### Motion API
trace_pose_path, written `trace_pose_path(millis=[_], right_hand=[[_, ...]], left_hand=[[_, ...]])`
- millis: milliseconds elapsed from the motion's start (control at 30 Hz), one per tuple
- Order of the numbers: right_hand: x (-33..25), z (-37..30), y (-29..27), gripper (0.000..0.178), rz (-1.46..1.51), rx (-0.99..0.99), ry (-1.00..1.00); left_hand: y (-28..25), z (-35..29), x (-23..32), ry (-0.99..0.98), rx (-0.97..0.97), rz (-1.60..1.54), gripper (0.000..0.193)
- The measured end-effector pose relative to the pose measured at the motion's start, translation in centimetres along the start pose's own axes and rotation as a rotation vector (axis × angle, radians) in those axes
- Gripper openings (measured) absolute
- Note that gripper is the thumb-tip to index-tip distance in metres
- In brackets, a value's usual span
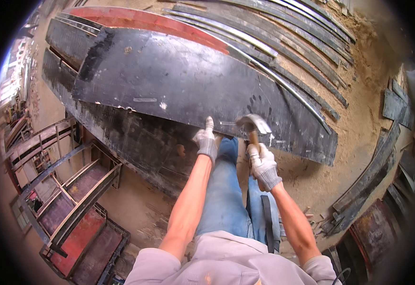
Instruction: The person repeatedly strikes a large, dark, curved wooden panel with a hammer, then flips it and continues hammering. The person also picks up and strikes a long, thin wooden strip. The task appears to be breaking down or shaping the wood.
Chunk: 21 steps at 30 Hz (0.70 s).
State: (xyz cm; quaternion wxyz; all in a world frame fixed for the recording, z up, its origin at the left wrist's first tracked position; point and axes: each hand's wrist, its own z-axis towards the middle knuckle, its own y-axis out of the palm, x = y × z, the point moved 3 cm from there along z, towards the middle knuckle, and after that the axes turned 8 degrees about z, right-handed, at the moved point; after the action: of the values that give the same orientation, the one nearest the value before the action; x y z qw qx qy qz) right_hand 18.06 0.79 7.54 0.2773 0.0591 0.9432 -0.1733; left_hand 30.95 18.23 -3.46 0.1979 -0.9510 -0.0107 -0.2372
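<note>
A large black panel [179, 71], scuffed and spotted with pale marks, lies across the view in front of me. At its near edge is my left hand [205, 139] in a pale knit glove. The thumb rests on top of the panel and the fingers fold under the edge, partly hidden. My right hand [263, 164], gloved too, is closed around the handle of a claw hammer [257, 123]. The metal head is slightly blurred and appears over the panel's near edge, right of my left hand. Whether it touches the panel I cannot tell.
Beneath and left of it lie more dark panels [122, 133]; a red board [145, 21] is behind. Long strips [283, 40] and a metal pipe [283, 83] cover the far ground. Framed panels [81, 178] stand at left, scrap boards [369, 171] at right.
</note>
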Motion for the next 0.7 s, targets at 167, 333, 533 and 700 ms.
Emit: trace_pose_path(millis=[167,333,533,700], right_hand=[[0.8,0.9,1.3,0.045,-0.118,-0.072,-0.128],[4.0,1.2,1.3,0.035,0.475,0.035,0.245],[8.1,4.7,3.6,0.047,1.415,0.012,0.213],[11.9,8.3,5.2,0.040,1.501,0.201,0.362]], left_hand=[[0.1,1.5,-2.2,-0.052,-0.143,-0.220,0.051],[-0.2,1.2,-2.8,0.063,-0.418,-0.286,0.027],[-1.3,1.3,-3.8,0.477,-0.584,0.007,0.035],[-1.7,0.2,-3.2,0.716,-0.346,0.348,0.025]])
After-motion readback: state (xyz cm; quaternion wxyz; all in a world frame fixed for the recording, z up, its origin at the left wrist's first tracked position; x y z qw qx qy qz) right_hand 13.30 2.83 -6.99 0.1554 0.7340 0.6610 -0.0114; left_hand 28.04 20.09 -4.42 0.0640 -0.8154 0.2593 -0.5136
